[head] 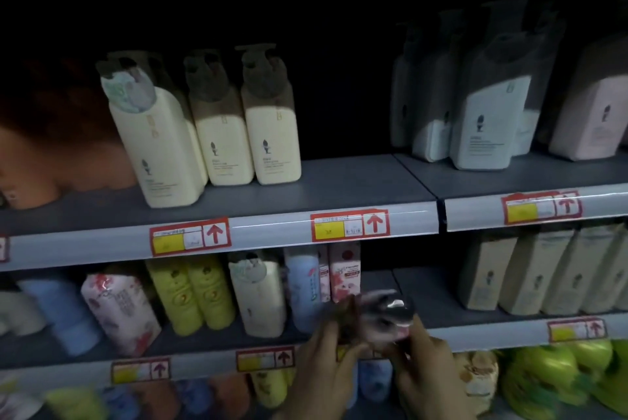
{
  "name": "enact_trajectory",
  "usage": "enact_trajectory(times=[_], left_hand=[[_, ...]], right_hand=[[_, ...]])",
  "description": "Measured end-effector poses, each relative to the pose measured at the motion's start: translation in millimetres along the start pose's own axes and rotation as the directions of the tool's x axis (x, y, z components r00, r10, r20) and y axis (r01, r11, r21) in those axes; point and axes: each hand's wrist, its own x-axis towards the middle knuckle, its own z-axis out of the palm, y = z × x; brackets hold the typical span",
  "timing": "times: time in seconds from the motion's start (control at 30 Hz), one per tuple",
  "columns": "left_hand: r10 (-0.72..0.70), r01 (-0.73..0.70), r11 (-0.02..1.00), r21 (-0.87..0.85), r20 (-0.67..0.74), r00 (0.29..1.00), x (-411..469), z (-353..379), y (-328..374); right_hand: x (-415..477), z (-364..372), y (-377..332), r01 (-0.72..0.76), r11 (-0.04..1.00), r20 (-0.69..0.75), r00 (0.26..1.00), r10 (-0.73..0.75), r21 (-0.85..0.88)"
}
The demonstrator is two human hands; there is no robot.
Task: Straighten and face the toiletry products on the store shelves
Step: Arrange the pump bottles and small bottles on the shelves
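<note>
**Desk:** Where is the item on your feed?

**Operator:** I see a small soft packet [380, 316] held up in front of the lower shelf [424, 297]. It is about level with the front edge, just right of the pink box [345, 270].

**Desk:** Which way does it run?

**Operator:** Its long axis lies roughly left to right. It is smeared with blur, pinkish-grey with a shiny patch near the top. I cannot tell which end is its top or which face is toward me.

**Desk:** And the grip?

**Operator:** Both hands are on it. The left hand [326, 365] pinches the left end, with its fingers [336, 334] curled up against it from below. The right hand [424, 372] grasps the right end the same way. The packet spans the gap between them, above the knuckles.

**Desk:** Anything crooked higher up?

**Operator:** On the middle shelf [356, 181], the front cream pump bottle [159, 147] stands forward of the two beside it and looks tilted
</note>
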Motion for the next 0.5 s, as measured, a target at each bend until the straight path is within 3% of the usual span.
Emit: enact_trajectory(times=[0.03,0.17,0.33,0.5], left_hand=[[-0.031,0.032,0.999,-0.011,0.022,0.999,3.9,4.9,1.4],[-0.058,0.057,0.998,-0.037,-0.017,0.998,30.6,15.4,3.8],[-0.063,0.063,0.997,0.051,-0.008,0.998,44.8,23.6,-2.2],[-0.095,0.098,0.993,0.059,-0.039,0.995,54.0,23.4,-5.8]], right_hand=[[5.2,5.2,6.8,-0.068,0.997,0.066,0.995,0.07,-0.024],[39.2,9.3,6.6,-0.067,0.998,0.022,0.997,0.067,-0.021],[52.9,15.0,15.5,-0.13,0.983,0.023,0.991,0.134,-0.133],[61.4,19.1,19.9,-0.068,0.98,0.024,0.997,0.074,-0.189]])
